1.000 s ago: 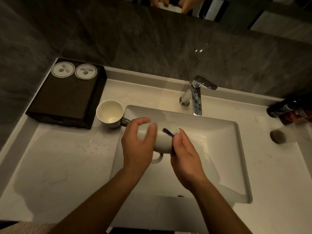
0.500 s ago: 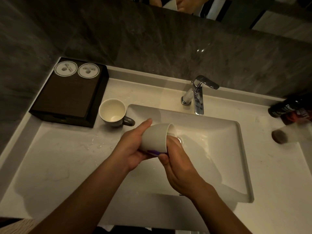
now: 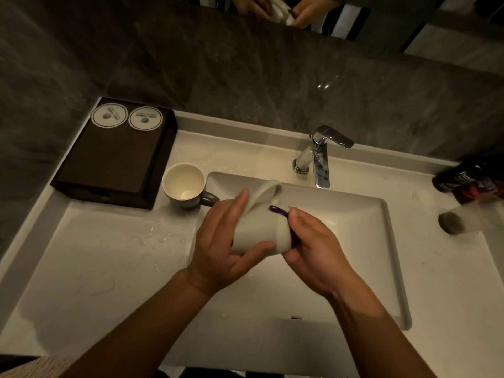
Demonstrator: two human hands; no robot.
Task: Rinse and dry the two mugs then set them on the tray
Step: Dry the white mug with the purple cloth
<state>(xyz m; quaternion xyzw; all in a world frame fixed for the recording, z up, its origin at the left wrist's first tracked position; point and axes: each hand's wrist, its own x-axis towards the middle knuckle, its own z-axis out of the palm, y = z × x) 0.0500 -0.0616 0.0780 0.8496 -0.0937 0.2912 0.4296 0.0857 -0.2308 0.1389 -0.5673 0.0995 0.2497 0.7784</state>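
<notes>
- Dim bathroom: a pale desk [image 3: 90,268] with a sunken sink [image 3: 354,241] runs below a dark stone wall, a chrome tap [image 3: 317,156] at the back.
- Over the sink, the left hand [image 3: 218,249] wraps around a white mug [image 3: 259,227] lying on its side, its long axis running from near right to far left (purple trim shows at the right end).
- The right hand [image 3: 313,246] curls closed on that right end.
- A second mug [image 3: 185,185] stands upright on the desk, mouth up, handle pointing right, just beside the dark tray [image 3: 109,165].
</notes>
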